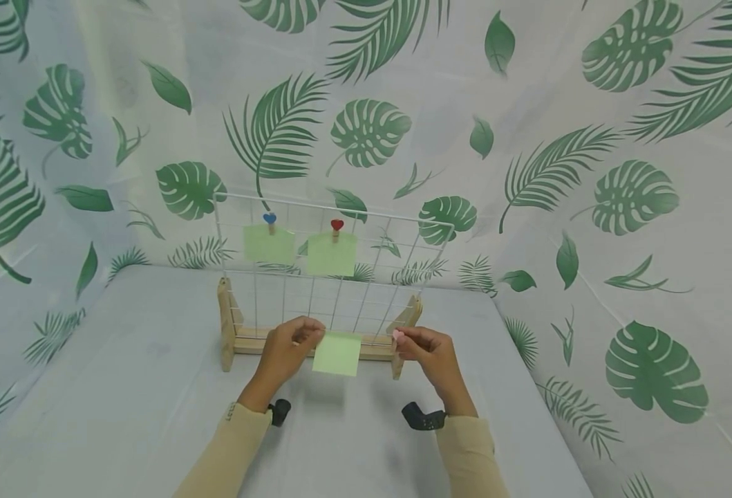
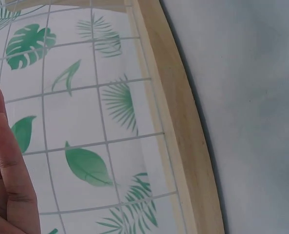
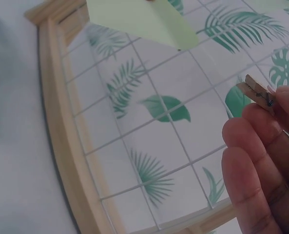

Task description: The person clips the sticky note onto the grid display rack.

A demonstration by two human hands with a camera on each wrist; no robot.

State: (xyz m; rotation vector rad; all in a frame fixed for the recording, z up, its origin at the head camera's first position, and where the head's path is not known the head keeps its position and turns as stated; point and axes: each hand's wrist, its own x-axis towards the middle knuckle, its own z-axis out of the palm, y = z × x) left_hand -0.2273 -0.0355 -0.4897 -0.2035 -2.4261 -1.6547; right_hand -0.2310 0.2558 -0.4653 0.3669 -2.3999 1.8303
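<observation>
My left hand [image 1: 289,351] pinches a pale green sticky note [image 1: 337,354] by its upper left corner, in front of the lower part of a white wire grid [image 1: 366,304]. Between thumb and fingers of my right hand [image 1: 430,354] is a small wooden clothespin [image 3: 258,92], whose pink heart [image 1: 397,335] shows in the head view. Two more green notes hang higher on the grid: one [image 1: 269,245] under a blue heart clothespin [image 1: 269,220], the other [image 1: 332,256] under a red heart clothespin [image 1: 337,227]. In the left wrist view only some fingers [image 2: 12,170] show; the note is out of that frame.
The grid stands in a wooden base [image 1: 227,328] with an upright at each end, on a white-covered table [image 1: 154,387]. Behind and to the sides hangs a white cloth with green leaves [image 1: 372,131]. A black wrist mount [image 1: 424,417] sits at each wrist.
</observation>
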